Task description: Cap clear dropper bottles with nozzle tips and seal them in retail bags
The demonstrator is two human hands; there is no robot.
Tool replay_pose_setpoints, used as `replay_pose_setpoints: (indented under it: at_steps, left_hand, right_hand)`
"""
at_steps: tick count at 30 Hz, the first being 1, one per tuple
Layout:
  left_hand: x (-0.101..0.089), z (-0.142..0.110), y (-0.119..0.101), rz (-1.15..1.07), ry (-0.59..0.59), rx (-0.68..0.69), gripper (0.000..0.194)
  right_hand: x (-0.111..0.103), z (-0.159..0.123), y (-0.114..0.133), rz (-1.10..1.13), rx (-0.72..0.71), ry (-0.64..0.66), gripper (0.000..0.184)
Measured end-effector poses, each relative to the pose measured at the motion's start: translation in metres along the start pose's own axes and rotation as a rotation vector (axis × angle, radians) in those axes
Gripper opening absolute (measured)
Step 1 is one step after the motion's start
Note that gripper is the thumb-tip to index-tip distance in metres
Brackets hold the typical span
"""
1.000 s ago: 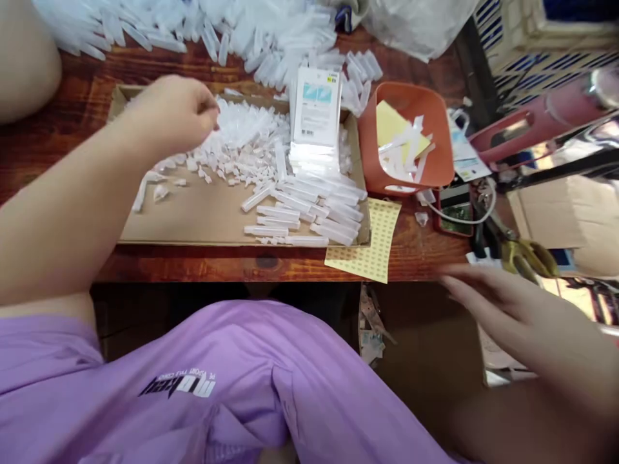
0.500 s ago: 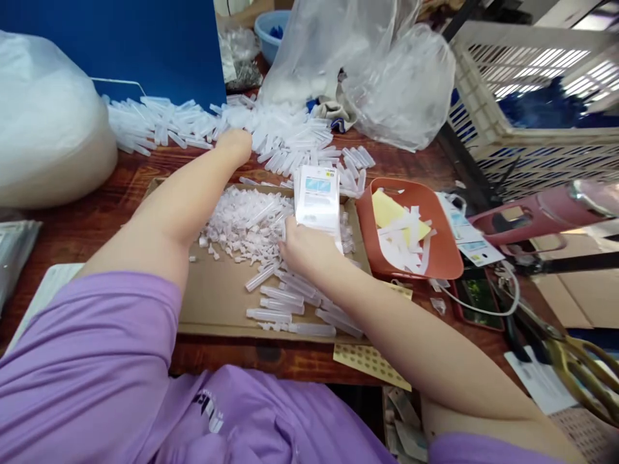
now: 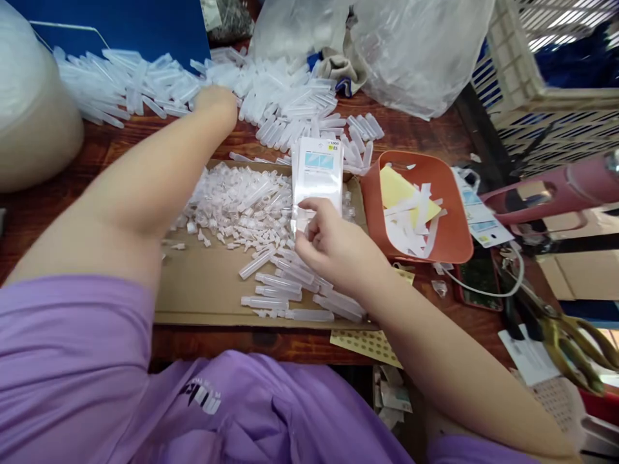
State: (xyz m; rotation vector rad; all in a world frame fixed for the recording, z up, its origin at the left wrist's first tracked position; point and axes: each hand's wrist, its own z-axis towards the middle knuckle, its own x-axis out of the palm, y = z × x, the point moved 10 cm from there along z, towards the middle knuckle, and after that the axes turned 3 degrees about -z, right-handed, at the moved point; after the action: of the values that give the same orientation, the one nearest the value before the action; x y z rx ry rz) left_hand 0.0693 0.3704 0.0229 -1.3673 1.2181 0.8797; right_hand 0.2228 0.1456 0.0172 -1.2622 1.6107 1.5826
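Note:
My left hand (image 3: 216, 106) reaches to the near edge of a heap of clear plastic tubes (image 3: 285, 96); its fingers are hidden behind the back of the hand. Over the lower end of a stack of white printed packets (image 3: 318, 171) is my right hand (image 3: 329, 248), thumb and forefinger apart with nothing between them. Beneath them lies a shallow cardboard tray (image 3: 198, 283). It holds a pile of small translucent caps (image 3: 242, 200) and several loose tubes (image 3: 271, 293) toward its front right.
An orange bin (image 3: 457, 225) with paper strips and a yellow sheet stands right of the tray. Beyond it are a phone (image 3: 478, 283), scissors (image 3: 575, 341) and a pink bottle (image 3: 556, 193). A large white bag (image 3: 39, 109) stands at left, a plastic crate (image 3: 532, 96) at right.
My right hand has let go of the packets' lower end and opened. My left hand stays at the tube heap. The view has tilted down, nearer the table.

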Motion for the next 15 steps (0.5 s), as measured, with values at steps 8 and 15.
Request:
replay_pose_setpoints:
  at_steps: [8,15]
  left_hand:
    - [0.044,-0.215,-0.021,-0.612,0.37,0.161,0.026]
    - [0.131,-0.335,0.006,-1.75,0.564,-0.315,0.032]
  right_hand:
    - [0.034,-0.058,0.017,0.865,-0.091,0.006,0.039]
    - [0.081,-0.081,0.059,0.739,-0.197,0.03,0.043]
